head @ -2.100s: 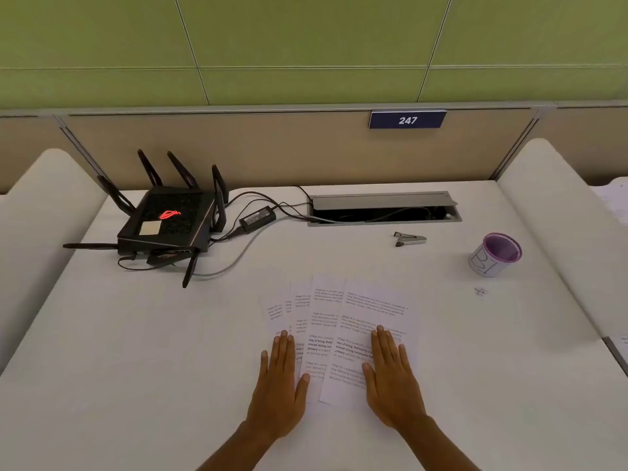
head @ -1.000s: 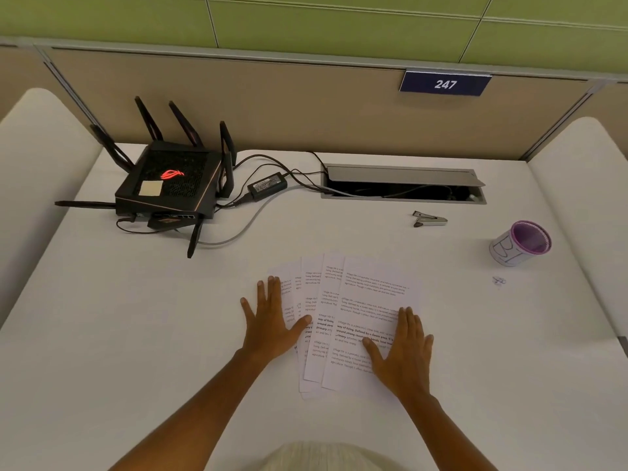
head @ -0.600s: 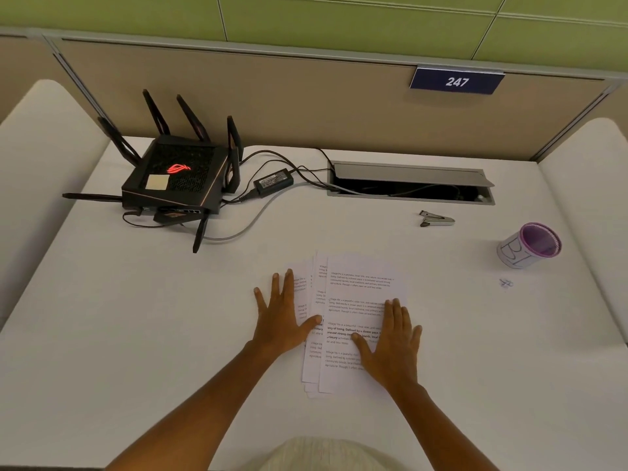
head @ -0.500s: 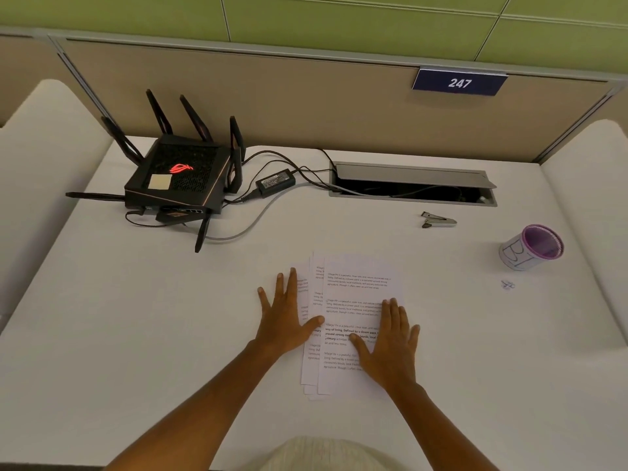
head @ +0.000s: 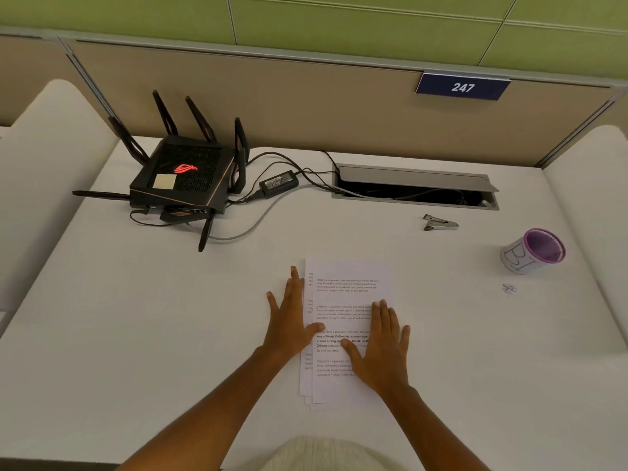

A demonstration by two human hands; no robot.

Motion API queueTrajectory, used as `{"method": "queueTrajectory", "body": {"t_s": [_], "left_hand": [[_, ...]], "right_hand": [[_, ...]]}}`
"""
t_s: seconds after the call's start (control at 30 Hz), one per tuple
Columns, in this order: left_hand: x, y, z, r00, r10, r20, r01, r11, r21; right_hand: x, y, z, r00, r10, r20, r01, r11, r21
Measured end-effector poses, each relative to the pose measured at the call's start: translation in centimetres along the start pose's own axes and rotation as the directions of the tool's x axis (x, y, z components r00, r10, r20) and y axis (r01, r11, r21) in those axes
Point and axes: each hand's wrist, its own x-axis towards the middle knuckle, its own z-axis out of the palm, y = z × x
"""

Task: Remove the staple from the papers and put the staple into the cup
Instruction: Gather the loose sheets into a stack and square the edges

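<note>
A small stack of printed papers [head: 346,287] lies on the white desk in front of me, its sheets nearly squared up. My left hand [head: 289,321] lies flat against the stack's left edge, fingers spread. My right hand [head: 382,348] presses flat on the top sheet's lower right. A metal staple remover [head: 440,223] lies far right of centre. A paper cup [head: 530,251] with a purple inside lies on its side at the right. A tiny bent piece of metal [head: 509,288], perhaps a staple, lies in front of the cup. No staple in the papers is visible.
A black router [head: 183,178] with antennas sits at the back left, its power adapter [head: 278,183] and cables running to an open cable tray [head: 414,188]. A partition wall with a sign reading 247 [head: 463,87] closes the back. White dividers flank the desk.
The papers were fanned out; both hands have pushed them together into a near-even stack. The left hand slid right toward the right hand. The camera view shifted down and left.
</note>
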Motion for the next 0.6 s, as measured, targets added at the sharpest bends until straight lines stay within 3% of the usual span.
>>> {"method": "queueTrajectory", "body": {"t_s": [0.3,0.4,0.5,0.6], "left_hand": [[-1.3,1.3,0.7,0.993,-0.061,-0.098,0.034,0.967,-0.254],[-1.9,1.9,0.9,0.981,-0.112,-0.159,0.069,0.964,-0.257],[-2.9,2.7,1.0,0.979,-0.134,-0.153,0.092,0.963,-0.254],[-4.1,3.2,1.3,0.989,-0.079,-0.123,0.03,0.932,-0.362]], "right_hand": [[-0.3,-0.1,0.5,1.0,-0.002,-0.006,0.002,1.0,-0.008],[-0.3,-0.1,0.5,1.0,-0.001,-0.01,0.001,1.0,-0.005],[-0.5,-0.1,0.4,1.0,-0.01,0.015,0.011,1.0,-0.009],[-0.6,0.1,0.4,0.998,-0.038,0.039,0.038,0.999,0.008]]}}
